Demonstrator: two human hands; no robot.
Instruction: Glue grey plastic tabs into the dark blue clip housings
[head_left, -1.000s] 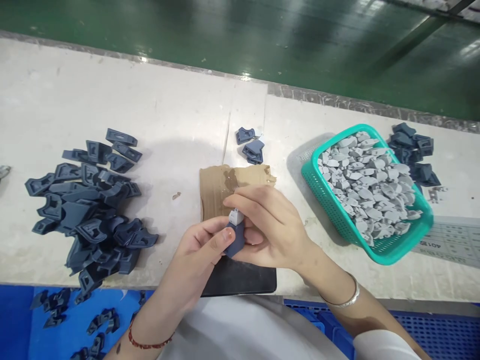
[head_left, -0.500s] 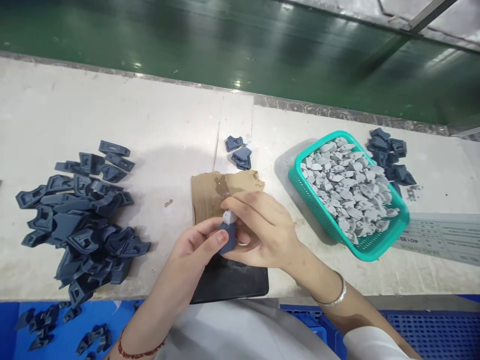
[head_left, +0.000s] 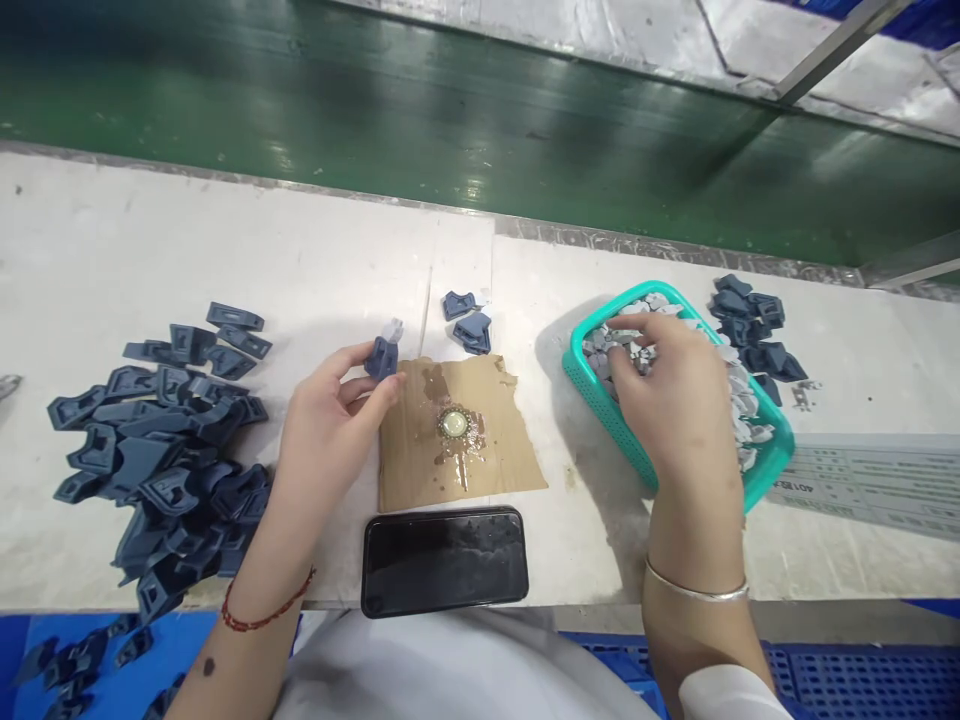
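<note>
My left hand pinches a dark blue plastic part between thumb and fingers, left of the cardboard. A small light grey piece sticks up from the top of that part. My right hand is over the teal basket, its fingertips down among the light grey pieces. Thumb and forefinger are apart there; the other fingertips are partly hidden. On the table lies a torn piece of cardboard with a round wet blob and smears on it.
A black phone lies at the table's front edge. A large heap of dark blue parts is at the left. A few more parts lie behind the cardboard, others behind the basket. A printed sheet lies at the right.
My hands have separated. The left has moved left with the blue part and its grey piece; the right has let go and moved right into the basket. The phone and cardboard are now uncovered.
</note>
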